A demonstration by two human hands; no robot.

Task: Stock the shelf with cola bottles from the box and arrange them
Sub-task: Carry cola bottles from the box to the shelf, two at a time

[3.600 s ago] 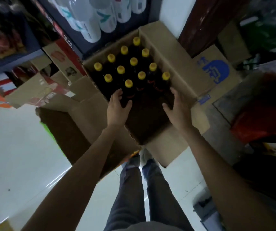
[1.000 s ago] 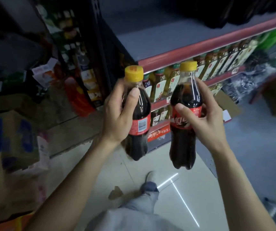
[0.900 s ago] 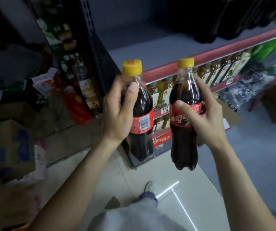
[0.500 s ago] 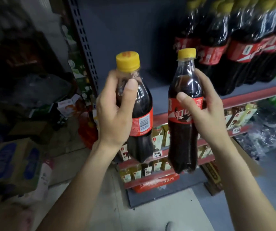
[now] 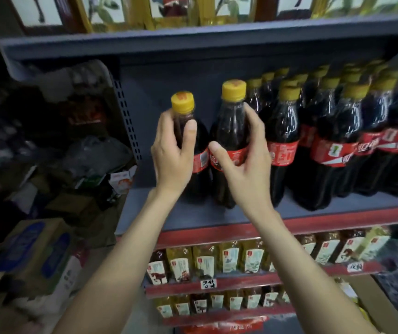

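Observation:
My left hand (image 5: 172, 155) grips a yellow-capped cola bottle (image 5: 200, 141) by its neck and shoulder. My right hand (image 5: 246, 165) grips a second cola bottle (image 5: 231, 126) around its red label. Both bottles stand upright side by side over the left part of the grey shelf (image 5: 193, 215), their bases at or just above its surface. A row of several larger cola bottles (image 5: 337, 141) fills the shelf directly to the right. The source box is out of view.
Tea bottles (image 5: 229, 259) line the lower red-edged shelves. A grey shelf board (image 5: 193, 42) hangs above the cola row. A cardboard carton with blue print (image 5: 34, 251) and dark clutter lie to the left, beside the perforated shelf upright (image 5: 127, 121).
Both hands have carried the two bottles up and forward, from in front of the shelving into the cola shelf, left of the big bottles. The view has risen to that shelf.

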